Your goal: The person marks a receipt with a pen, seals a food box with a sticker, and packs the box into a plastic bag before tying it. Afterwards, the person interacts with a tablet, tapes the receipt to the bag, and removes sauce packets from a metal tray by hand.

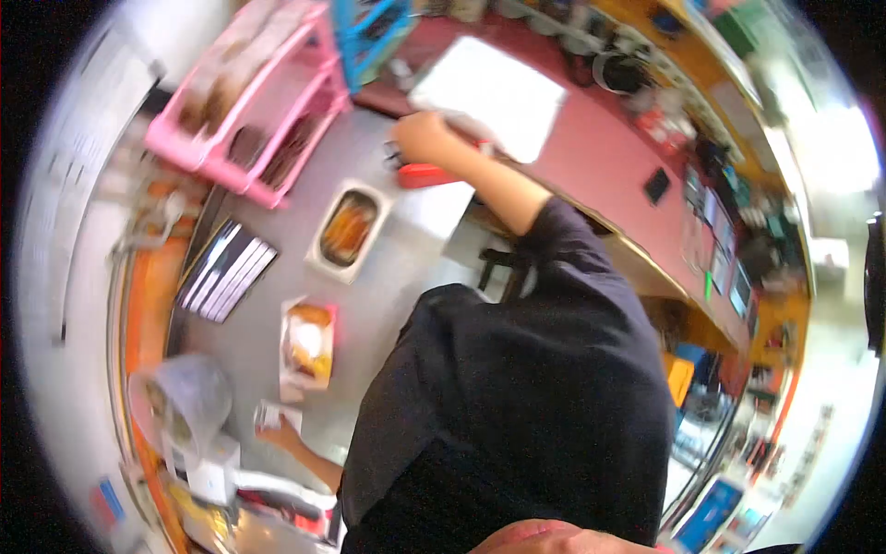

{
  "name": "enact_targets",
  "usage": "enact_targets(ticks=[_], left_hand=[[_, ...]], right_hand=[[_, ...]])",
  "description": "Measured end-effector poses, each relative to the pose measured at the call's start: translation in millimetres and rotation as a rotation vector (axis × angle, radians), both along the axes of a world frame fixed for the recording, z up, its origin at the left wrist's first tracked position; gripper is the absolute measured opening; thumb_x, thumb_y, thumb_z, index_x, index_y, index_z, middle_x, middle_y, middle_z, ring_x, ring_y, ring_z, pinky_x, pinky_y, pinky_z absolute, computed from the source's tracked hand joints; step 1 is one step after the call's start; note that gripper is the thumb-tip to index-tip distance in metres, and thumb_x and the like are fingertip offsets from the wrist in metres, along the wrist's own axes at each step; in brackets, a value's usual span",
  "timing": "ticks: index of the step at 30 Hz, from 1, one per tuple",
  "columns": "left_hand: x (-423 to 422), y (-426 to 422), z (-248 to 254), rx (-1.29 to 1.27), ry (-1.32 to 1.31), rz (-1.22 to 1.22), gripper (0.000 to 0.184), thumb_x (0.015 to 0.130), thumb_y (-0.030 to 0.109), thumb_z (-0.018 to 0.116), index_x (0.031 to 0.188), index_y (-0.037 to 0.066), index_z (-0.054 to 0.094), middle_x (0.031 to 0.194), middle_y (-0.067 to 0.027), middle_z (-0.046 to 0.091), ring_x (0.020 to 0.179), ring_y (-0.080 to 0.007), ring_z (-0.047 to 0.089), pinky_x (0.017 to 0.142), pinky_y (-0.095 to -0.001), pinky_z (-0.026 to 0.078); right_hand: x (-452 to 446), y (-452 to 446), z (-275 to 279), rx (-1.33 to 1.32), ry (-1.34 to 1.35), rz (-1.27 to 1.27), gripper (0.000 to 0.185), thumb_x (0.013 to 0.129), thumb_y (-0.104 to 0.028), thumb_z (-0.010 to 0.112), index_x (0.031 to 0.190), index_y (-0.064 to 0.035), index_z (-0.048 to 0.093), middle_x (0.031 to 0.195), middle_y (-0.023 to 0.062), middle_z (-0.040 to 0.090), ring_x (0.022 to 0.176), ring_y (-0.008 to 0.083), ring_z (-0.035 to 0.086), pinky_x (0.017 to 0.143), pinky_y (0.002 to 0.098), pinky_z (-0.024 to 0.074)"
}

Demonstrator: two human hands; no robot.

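My left hand [280,434], at the lower left, is closed on a small white piece [288,415] with dark markings, its kind unclear. Just beyond it on the grey metal counter [378,319] stands an open food box [307,346] with yellow-brown food and a bright white spot. Up at the counter's far right end, my right hand [427,138] looks closed; a dark curved part shows at its fingers, but blur hides what it holds. Beneath that hand lies a red object [425,175]. Between my hands sits a metal pan [328,258] of orange-brown food.
A pink rack [226,152] and a dark stack with white edges [228,270] line the counter's back. A clear container [185,402] stands at lower left. On the right, a red-brown table [600,175] bears a white board [498,97] and a phone [656,186].
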State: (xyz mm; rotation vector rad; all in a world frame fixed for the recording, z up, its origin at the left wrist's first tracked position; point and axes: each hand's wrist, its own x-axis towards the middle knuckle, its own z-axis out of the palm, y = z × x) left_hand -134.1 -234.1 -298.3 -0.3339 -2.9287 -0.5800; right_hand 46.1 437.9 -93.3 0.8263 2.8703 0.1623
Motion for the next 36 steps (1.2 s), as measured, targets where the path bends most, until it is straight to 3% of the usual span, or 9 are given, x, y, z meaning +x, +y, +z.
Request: enact_targets(ticks=[2,5,9,12,17,23,30,35,36], left_hand=[[10.2,13.1,18.2,-0.075,-0.074,0.096,0.072,0.071,0.032,0.072,0.119,-0.008,0.036,0.117,-0.0232,0.039,0.108,-0.0363,0.039,0.094,-0.0463,0.033],[28.0,4.3,26.8,-0.005,-0.091,0.046,0.050,0.071,0.022,0.072,0.109,0.000,0.051,0.116,-0.0199,0.047,0.110,-0.0342,0.042,0.096,-0.0435,0.031],[70.2,58.7,110.4,0.176,-0.053,0.020,0.066,0.054,0.007,0.071,0.114,0.005,0.044,0.110,-0.0153,0.046,0.109,-0.0331,0.039,0.095,-0.0406,0.033],[86.5,106.9,133.3,0.475,-0.247,-0.033,0.080,0.054,0.009,0.072,0.125,0.003,0.036,0.120,-0.0168,0.043,0.115,-0.0345,0.037,0.099,-0.0410,0.031],[87.7,163.6,112.6,0.482,-0.270,-0.037,0.055,0.073,0.004,0.061,0.126,0.009,0.047,0.134,-0.0198,0.036,0.122,-0.0363,0.037,0.097,-0.0398,0.036],[115.0,175.4,90.3,0.428,0.039,-0.034,0.029,0.085,0.002,0.045,0.111,0.002,0.059,0.133,-0.0164,0.041,0.122,-0.0334,0.040,0.100,-0.0344,0.032],[125.9,191.1,45.4,0.922,-0.101,0.105,0.052,0.073,-0.012,0.044,0.121,0.007,0.051,0.131,-0.0197,0.041,0.123,-0.0337,0.037,0.103,-0.0354,0.028],[115.4,180.6,117.3,0.881,-0.289,0.297,0.041,0.082,0.012,0.053,0.122,0.005,0.048,0.120,-0.0166,0.052,0.111,-0.0284,0.050,0.094,-0.0348,0.038],[109.1,173.5,88.6,0.812,-0.193,0.304,0.045,0.081,0.018,0.059,0.123,0.005,0.048,0.114,-0.0131,0.057,0.106,-0.0242,0.054,0.091,-0.0341,0.041]], right_hand=[[-2.1,9.3,-9.5,-0.126,-0.057,0.005,0.022,0.075,-0.024,0.055,0.076,-0.0062,0.068,0.082,0.0156,0.066,0.072,0.0290,0.065,0.059,0.0420,0.0516],[-10.5,11.7,-10.9,-0.096,-0.116,0.018,0.028,0.072,-0.027,0.063,0.082,-0.0017,0.065,0.083,0.0195,0.064,0.076,0.0351,0.063,0.069,0.0450,0.0499],[-44.8,-66.7,44.2,0.139,-0.065,0.012,0.045,0.065,-0.020,0.071,0.105,-0.0045,0.056,0.110,0.0123,0.050,0.106,0.0293,0.047,0.081,0.0435,0.0458],[-82.4,-121.9,15.6,-0.283,0.445,0.610,0.050,0.064,-0.008,0.064,0.113,-0.0042,0.053,0.106,0.0167,0.053,0.100,0.0328,0.049,0.088,0.0397,0.0409],[-124.4,-232.8,-47.6,-0.632,0.159,0.821,0.056,0.063,-0.011,0.066,0.118,-0.0098,0.052,0.114,0.0171,0.053,0.101,0.0338,0.052,0.087,0.0413,0.0430],[-100.9,-262.5,-100.3,-0.854,0.245,0.494,0.042,0.080,-0.006,0.049,0.121,-0.0171,0.053,0.124,0.0157,0.050,0.106,0.0310,0.054,0.091,0.0364,0.0438],[-79.8,-278.3,-135.7,-1.281,0.606,0.364,0.039,0.085,-0.011,0.047,0.124,-0.0130,0.048,0.123,0.0145,0.051,0.112,0.0307,0.051,0.093,0.0338,0.0405],[-81.4,-279.7,-108.9,-1.131,0.471,0.400,0.039,0.083,-0.009,0.052,0.121,-0.0132,0.050,0.116,0.0123,0.056,0.107,0.0251,0.054,0.090,0.0312,0.0408],[-84.0,-276.5,-131.8,-1.163,0.498,0.401,0.039,0.081,-0.007,0.056,0.120,-0.0102,0.050,0.109,0.0116,0.060,0.100,0.0226,0.057,0.086,0.0301,0.0435]])
